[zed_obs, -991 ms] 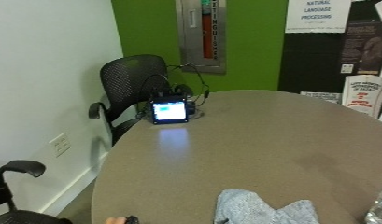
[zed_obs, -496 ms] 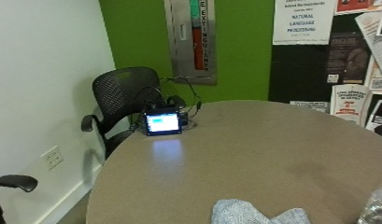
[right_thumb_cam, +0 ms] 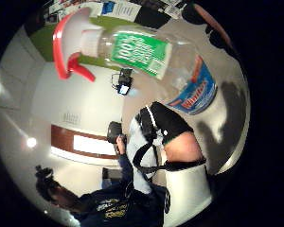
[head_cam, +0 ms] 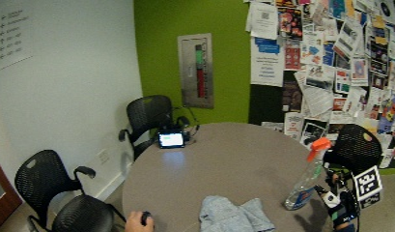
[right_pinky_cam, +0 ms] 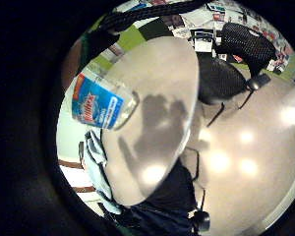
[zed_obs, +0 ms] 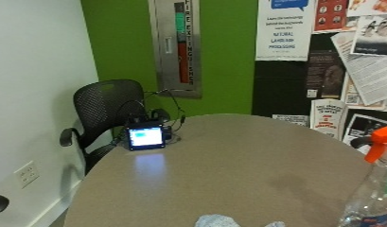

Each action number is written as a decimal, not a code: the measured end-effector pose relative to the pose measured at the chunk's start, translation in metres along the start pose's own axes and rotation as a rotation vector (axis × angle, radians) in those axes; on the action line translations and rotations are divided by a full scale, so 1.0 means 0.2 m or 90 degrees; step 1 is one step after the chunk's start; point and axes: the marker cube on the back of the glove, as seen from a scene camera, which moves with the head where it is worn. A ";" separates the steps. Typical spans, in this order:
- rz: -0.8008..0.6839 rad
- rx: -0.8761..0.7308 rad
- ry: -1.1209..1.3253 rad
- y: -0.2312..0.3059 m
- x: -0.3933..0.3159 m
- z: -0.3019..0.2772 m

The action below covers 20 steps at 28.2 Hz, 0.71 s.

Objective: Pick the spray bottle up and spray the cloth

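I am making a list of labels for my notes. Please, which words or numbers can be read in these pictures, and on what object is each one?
"FIRE EXTINGUISHER": on the wall cabinet.
"NATURAL LANGUAGE PROCESSING": on the white poster.
"100": on the spray bottle, on its green label.
Blue bottle label, small device screen, other wall papers: too blurred to read.

A clear, glossy plastic spray bottle (head_cam: 305,183) with an orange plastic trigger head and a shiny printed label is standing near the round table's edge. The smooth, matt grey-brown table top (zed_obs: 231,161) is carrying a soft, crumpled pale-blue cloth (head_cam: 234,215) at its near edge. Black mesh office chairs (head_cam: 148,114) are showing an open weave, and paper posters (zed_obs: 282,28) are covering the wall.
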 end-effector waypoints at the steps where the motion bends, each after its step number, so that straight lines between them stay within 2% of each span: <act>1: -0.011 -0.003 -0.003 -0.02 -0.03 0.01; 8: -0.063 0.009 -0.012 -0.16 -0.24 0.04; 14: -0.057 0.023 -0.039 -0.22 -0.36 0.04; 20: -0.050 0.037 -0.024 -0.29 -0.51 0.17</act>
